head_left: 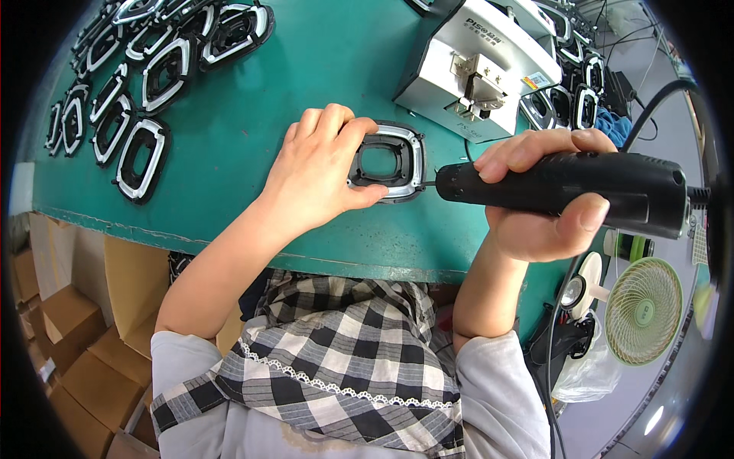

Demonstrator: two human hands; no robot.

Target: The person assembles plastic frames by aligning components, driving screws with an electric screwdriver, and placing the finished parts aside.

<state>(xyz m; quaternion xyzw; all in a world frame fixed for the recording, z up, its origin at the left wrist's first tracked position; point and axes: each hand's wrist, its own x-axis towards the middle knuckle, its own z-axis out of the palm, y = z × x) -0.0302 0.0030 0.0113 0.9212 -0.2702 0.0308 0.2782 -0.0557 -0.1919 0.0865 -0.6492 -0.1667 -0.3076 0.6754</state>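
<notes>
On the green tabletop lies a black and silver rounded-square frame part (414, 157) with an open centre. My left hand (319, 164) grips its left side, thumb at the near edge and fingers at the far edge. In my right hand (547, 195) is a black electric screwdriver (566, 182), held nearly level with its cable leaving at the right. Its thin bit points left and reaches the right edge of the frame part; whether it sits in a screw there is too small to tell.
Behind the frame part stands a white box-shaped machine (482, 65) with a metal mechanism on its front. Several similar frame parts (143, 159) lie at the far left, others (585, 105) at the right. Cardboard boxes (99, 382) stand lower left; a green fan (644, 310) is lower right.
</notes>
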